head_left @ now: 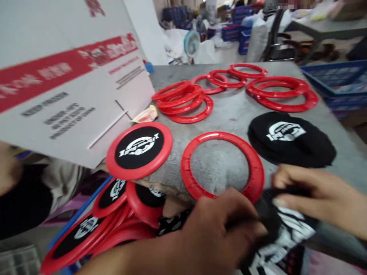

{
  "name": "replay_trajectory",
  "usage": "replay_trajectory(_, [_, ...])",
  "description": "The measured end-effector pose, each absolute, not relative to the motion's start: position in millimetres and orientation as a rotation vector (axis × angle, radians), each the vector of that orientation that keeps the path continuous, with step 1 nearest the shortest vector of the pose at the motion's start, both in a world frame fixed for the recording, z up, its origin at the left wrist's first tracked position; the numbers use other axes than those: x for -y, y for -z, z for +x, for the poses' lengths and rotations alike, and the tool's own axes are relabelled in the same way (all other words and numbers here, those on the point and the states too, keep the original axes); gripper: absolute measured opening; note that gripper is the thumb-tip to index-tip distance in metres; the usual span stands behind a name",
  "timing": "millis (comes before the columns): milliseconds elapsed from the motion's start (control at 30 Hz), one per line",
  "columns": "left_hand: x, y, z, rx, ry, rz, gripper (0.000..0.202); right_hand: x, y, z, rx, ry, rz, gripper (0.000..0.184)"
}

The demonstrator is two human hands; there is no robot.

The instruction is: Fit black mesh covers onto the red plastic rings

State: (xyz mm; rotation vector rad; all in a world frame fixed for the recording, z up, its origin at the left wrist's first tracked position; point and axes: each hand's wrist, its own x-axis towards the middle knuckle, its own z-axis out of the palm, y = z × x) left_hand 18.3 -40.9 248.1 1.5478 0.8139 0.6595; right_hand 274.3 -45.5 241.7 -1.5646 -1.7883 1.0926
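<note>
Between my two hands, at the table's near edge, is a black fabric piece [286,229] with white print, folded and slightly blurred. My left hand [220,225] pinches its left side, and my right hand [309,191] grips the upper right part between thumb and fingers. Just beyond my left hand a bare red plastic ring [186,168] lies flat. A pile of black printed fabric rounds [292,141] rests behind my right hand. To the left, a red-rimmed disc [140,151] with a black printed centre lies at the table edge.
Several red rings [183,101] lie in overlapping groups across the grey table [229,114]. A white carton [71,76] stands at left. Below it, a blue-edged container holds several finished-looking discs [114,217]. Another person's dark sleeve [25,198] shows at far left; a blue crate [335,80] stands right.
</note>
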Motion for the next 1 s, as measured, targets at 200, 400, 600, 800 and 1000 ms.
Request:
replay_trajectory(200, [-68.3,-193.1,5.0,-1.421,-0.629,1.775,0.005,-81.6,-203.7,229.6,1.801,-1.238,-1.624,0.014])
replay_trajectory(400, [-120.1,-163.0,6.5,-1.706,-0.273,2.163,0.012,-138.8,-169.5,217.3,2.182,-0.695,-1.827,0.004])
replay_trajectory(600, [-133.2,-169.4,16.7,-1.701,-0.068,2.49,0.014,-146.0,-165.6,223.5,2.168,-0.635,-1.936,0.02])
replay_trajectory(800, [-160.4,-168.1,35.0,-1.516,-0.235,2.671,0.018,-142.1,-156.5,228.2,2.143,-0.591,-1.874,0.021])
replay_trajectory(1000, [-181.0,-166.8,52.3,-1.285,-0.285,2.48,0.022,-139.5,-152.9,230.0,2.082,-0.623,-1.842,0.021])
